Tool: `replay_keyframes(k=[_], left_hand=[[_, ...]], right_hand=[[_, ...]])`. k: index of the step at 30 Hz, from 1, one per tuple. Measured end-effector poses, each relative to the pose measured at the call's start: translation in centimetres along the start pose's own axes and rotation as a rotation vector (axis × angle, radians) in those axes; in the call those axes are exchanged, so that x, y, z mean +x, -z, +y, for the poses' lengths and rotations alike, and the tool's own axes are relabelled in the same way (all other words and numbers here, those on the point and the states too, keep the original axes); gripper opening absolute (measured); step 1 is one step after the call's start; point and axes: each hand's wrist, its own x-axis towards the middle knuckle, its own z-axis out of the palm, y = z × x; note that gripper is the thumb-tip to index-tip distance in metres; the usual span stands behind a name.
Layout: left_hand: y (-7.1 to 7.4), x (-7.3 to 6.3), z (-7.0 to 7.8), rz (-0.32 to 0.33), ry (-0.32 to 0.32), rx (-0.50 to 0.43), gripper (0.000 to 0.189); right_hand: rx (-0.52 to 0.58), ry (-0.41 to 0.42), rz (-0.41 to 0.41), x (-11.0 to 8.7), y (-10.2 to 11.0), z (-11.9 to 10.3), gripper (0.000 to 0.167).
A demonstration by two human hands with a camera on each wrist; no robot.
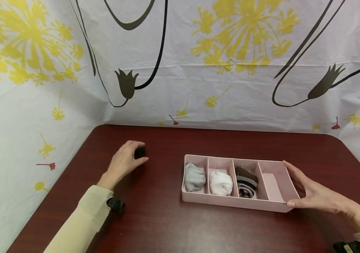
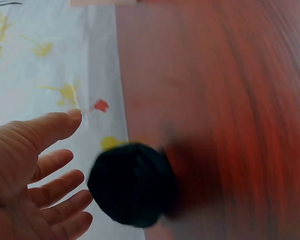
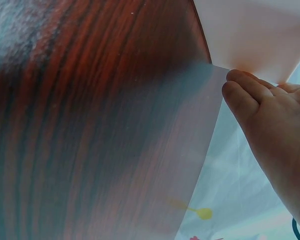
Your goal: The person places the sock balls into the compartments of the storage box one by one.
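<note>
On the table point(image 1: 154, 225) sat a tray point(image 1: 230, 201), bundles point(image 1: 220, 182) in its three left compartments, my right hand point(image 1: 317, 195) at its right end. Left of it was a ball point(image 1: 140, 152) by my left hand point(image 1: 123, 163); behind the table, a sheet point(image 1: 167, 98).

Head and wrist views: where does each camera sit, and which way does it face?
Head: worn on the head, looks forward and down at the table and pink tray; left hand, right hand and sleeves show.
Left wrist: worn there, faces the black bundle and table; left hand shows.
Right wrist: worn there, faces the table and pink tray; right hand shows.
Shared: head and left wrist both show the black bundle.
</note>
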Motion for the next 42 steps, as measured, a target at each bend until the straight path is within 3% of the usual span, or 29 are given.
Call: replay_keyframes(k=[8,15,23,36,42], left_hand=[[-0.6,-0.2,-1.4,-0.026,0.049,0.075,0.053],[-1.1,-0.2,-2.1,-0.055,0.098,0.079,0.057],[-1.5,-0.2,-2.7,-0.046,0.08,0.066,0.056],[-2.6,-0.2,-3.1,0.101,-0.006,-0.006,0.034],[-2.1,-0.5,-3.1,0.16,-0.041,-0.001,0.033]], right_hand=[[-0.013,-0.01,0.002,-0.1,0.0,-0.1,0.105],[-0.007,-0.037,0.003,0.0,0.1,-0.2,0.104],[-0.01,-0.036,0.003,0.1,0.1,-0.4,0.104],[0.02,-0.035,0.001,-0.6,0.1,-0.7,0.104],[0.03,-0.06,0.001,0.0,0.0,-0.8,0.105]])
